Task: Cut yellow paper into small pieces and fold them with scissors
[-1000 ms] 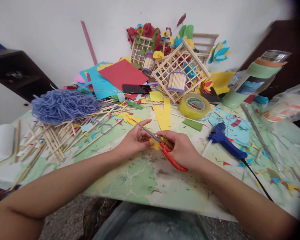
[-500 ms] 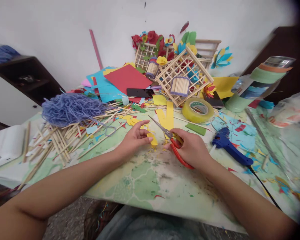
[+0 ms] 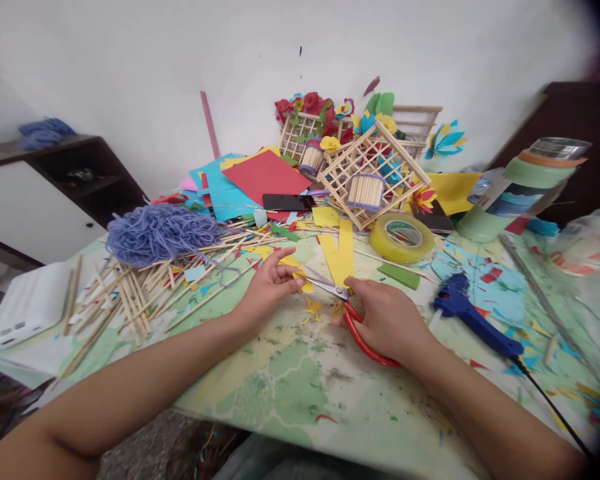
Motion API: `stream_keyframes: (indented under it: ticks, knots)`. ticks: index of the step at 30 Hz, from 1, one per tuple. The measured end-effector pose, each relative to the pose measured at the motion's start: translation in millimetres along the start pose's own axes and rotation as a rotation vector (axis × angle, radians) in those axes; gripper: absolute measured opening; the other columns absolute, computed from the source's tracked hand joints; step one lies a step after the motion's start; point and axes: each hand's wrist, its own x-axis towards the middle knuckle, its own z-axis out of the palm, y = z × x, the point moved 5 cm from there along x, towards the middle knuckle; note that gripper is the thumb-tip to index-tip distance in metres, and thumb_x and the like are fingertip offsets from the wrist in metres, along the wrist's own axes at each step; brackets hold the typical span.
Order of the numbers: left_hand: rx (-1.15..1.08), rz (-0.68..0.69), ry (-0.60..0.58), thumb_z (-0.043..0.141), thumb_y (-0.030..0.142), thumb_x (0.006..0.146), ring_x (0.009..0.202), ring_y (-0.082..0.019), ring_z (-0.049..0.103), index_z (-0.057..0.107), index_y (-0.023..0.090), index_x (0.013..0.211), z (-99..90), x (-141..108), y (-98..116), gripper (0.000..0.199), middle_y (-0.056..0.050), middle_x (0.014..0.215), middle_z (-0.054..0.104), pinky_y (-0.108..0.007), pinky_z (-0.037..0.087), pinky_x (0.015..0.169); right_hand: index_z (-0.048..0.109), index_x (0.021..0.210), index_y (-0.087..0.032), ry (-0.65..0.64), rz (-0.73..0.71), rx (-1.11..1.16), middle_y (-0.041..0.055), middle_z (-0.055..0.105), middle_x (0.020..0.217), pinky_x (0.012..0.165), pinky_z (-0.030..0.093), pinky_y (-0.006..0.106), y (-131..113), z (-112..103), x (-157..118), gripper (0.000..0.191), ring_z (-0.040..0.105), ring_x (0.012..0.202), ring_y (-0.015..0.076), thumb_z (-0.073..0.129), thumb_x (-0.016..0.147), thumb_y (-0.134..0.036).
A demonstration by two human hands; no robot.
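Observation:
Between the thumb and fingers of my left hand (image 3: 273, 283) is a small piece of yellow paper (image 3: 307, 285), partly hidden by the fingers. My right hand (image 3: 387, 317) grips a pair of scissors (image 3: 337, 291) by the red handles. The blades point left and reach the yellow piece, with a narrow gap between them. Just beyond the scissors lie two yellow paper strips (image 3: 346, 250). Small yellow clippings (image 3: 313, 310) are scattered on the table below the blades.
Blue yarn (image 3: 165, 233) lies over thin wooden sticks (image 3: 135, 300) at left. Behind stand stick lattice frames (image 3: 375, 173) with paper flowers. Clear yellow tape (image 3: 401, 238), a blue glue gun (image 3: 475, 317) and a tilted green-banded bottle (image 3: 520, 190) are at right. A dark phone (image 3: 287, 202) lies by coloured paper.
The scissors have swung left and down, bringing their blades to the yellow piece in my left hand. The camera view has tipped up slightly, so everything sits lower.

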Motion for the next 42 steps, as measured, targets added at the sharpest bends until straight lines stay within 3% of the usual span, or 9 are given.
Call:
stream_keyframes:
  ticks: [12,29,42]
  knots:
    - [-0.023,-0.04,0.028,0.065,0.007,0.061,0.063,-0.01,0.059,0.042,0.021,0.124,0.7,-0.8,-1.1,0.068,0.003,0.078,0.062,-0.022,0.046,0.062,0.055,0.114,-0.02,-0.012,-0.035,-0.005,0.0082,0.066,0.088,0.062,0.035,0.027,-2.9,2.5,-1.8,0.049,0.059,0.079,0.0225,0.053,0.077,-0.052]
    - [-0.093,-0.106,-0.032,0.071,0.013,0.062,0.065,-0.01,0.06,0.041,0.022,0.126,4.2,-2.7,-4.6,0.071,0.002,0.081,0.064,-0.022,0.047,0.063,0.055,0.114,-0.02,-0.006,-0.068,0.005,0.0057,0.065,0.081,0.059,0.034,0.027,-4.6,2.3,-2.3,0.048,0.059,0.073,0.0209,0.052,0.078,-0.051]
    - [-0.069,-0.084,-0.029,0.072,0.017,0.065,0.065,-0.009,0.059,0.041,0.023,0.127,2.7,-1.3,-4.9,0.069,0.002,0.08,0.063,-0.022,0.046,0.064,0.059,0.108,-0.02,0.022,-0.089,0.008,0.0032,0.067,0.072,0.055,0.032,0.026,-4.6,0.7,-3.4,0.043,0.061,0.064,0.0192,0.048,0.081,-0.051]
